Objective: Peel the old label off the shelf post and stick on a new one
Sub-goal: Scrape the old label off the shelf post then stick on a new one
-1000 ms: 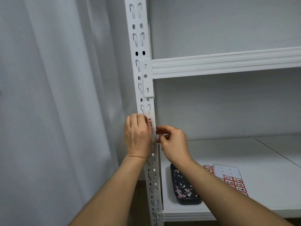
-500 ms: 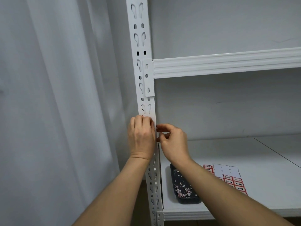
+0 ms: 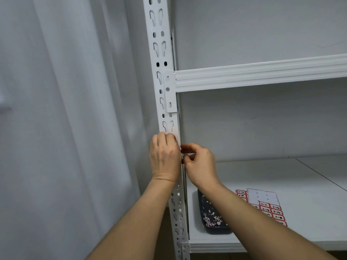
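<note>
The white slotted shelf post point(image 3: 160, 53) runs top to bottom through the middle of the view. My left hand point(image 3: 165, 156) lies flat against its front face with the fingers together, pressing on it at mid height. Whatever label is on the post there is hidden under that hand. My right hand point(image 3: 200, 164) is just to the right. Its thumb and forefinger touch the post's right edge beside my left hand, and I cannot see anything between them. A sheet of red-bordered labels point(image 3: 266, 205), its upper part peeled bare, lies on the lower shelf board point(image 3: 300, 184).
A dark tray point(image 3: 212, 216) holding small scraps of paper sits on the lower shelf next to the post. A white shelf beam point(image 3: 262, 74) crosses above my hands. A pale curtain point(image 3: 65, 128) hangs to the left of the post.
My left hand has slid slightly up the post and covers the bit of red seen by its fingertips a second ago. My right hand stays at the post's edge.
</note>
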